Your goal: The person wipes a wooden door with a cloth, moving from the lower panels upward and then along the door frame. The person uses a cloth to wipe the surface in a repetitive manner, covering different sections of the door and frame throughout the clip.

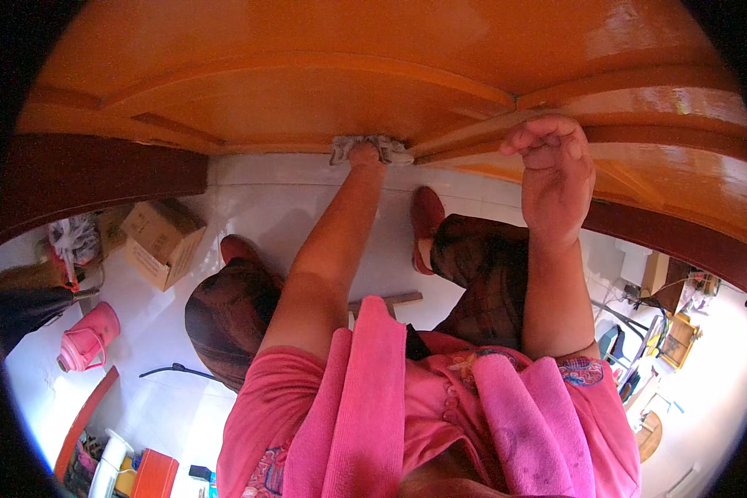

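My left hand presses a crumpled grey cloth against the lower edge of a glossy orange-brown wooden panel. The fingers are partly hidden in the folds of the cloth. In front of the panel's right part, my right hand is raised with the palm turned toward me. Its fingers are loosely bent and nothing shows in them. A pink towel hangs down over my pink shirt.
An opened cardboard box stands on the pale tiled floor at left, with a pink flask nearer to me. Dark red-brown boards flank the panel. A small wooden stool sits under me. Assorted items crowd the right side.
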The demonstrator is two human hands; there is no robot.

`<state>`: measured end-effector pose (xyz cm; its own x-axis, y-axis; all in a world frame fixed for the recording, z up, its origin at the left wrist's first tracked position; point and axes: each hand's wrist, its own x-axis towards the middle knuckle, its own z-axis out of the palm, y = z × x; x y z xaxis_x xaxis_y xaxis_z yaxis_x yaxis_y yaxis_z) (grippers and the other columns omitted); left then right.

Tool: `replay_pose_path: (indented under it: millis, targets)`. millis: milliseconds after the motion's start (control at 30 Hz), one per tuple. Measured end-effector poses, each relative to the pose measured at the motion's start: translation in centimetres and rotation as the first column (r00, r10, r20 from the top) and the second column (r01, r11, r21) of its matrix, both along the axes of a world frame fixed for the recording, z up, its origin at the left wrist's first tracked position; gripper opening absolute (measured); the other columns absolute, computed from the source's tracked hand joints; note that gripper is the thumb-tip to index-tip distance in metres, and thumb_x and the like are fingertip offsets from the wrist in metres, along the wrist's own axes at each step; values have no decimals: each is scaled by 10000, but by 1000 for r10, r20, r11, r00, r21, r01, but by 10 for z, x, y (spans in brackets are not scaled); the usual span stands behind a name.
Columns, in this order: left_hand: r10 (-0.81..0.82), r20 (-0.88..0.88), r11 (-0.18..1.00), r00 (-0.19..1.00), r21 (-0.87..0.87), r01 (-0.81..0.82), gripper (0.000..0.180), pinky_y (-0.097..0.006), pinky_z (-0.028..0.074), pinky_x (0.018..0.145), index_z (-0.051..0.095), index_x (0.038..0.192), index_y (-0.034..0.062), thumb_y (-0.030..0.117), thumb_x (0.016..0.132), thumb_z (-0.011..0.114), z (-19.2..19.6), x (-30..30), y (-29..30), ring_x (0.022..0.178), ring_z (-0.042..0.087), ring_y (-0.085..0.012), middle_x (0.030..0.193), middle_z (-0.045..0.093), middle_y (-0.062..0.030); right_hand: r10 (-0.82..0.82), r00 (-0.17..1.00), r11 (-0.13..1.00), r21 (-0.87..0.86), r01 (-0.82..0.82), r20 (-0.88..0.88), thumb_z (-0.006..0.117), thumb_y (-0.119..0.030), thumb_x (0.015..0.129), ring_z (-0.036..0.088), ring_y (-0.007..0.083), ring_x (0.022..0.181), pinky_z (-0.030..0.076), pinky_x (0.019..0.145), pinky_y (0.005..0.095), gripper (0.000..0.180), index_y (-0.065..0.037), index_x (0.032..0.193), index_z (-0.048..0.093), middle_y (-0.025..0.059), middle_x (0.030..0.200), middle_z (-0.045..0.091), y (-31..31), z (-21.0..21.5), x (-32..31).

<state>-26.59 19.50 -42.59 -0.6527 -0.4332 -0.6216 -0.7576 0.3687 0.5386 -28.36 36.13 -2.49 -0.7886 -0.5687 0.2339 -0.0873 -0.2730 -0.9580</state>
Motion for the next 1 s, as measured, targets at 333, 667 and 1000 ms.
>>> replay_pose_path:
  millis: [333,667,1000]
  targets:
    - [852,315,-315,418,946,-71,324,-535,484,998,535,1272,37,155,1024,364,127,1,42,1177,568,-324,1249,604,-141,-11,999,1000,-24,11,33,491,-277,997,623,219,841,508,802,361,332,23,1048,624,121,889,650,5,3,2]
    - [884,131,-148,448,989,4,325,-465,527,940,486,1317,3,115,1029,383,299,22,45,1146,592,-299,1280,580,-134,-34,999,998,-46,36,37,489,-256,1010,625,194,819,515,797,341,295,-1,1037,635,92,879,652,-2,5,7]
    - [893,209,-179,398,977,-112,301,-473,523,930,569,1231,42,163,1035,375,214,-1,49,1117,606,-297,1232,620,-122,-32,999,999,22,32,11,448,-289,1008,599,236,858,496,821,386,341,14,1054,599,118,905,614,-5,-2,4]
